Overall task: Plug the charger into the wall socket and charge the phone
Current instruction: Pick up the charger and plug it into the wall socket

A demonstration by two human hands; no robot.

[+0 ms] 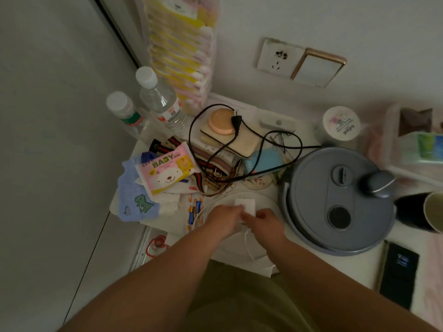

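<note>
A white charger block (245, 205) sits between my two hands at the front of the cluttered white table (242, 250). My left hand (224, 220) and my right hand (266, 222) both close on it from either side. Its thin white cable (249, 248) trails down from under my hands, and more white cable loops to the left. The white wall socket (278, 57) is on the wall above the table, with nothing plugged in. The phone (399, 275), dark with a lit screen, lies at the lower right.
A grey round kettle lid (335, 202) fills the table's right side. A black power cord with its plug (236, 124) coils over small boxes in the middle. Two water bottles (158, 97), a baby tissue pack (167, 170), several batteries (194, 210) and a cup (434, 212) stand around.
</note>
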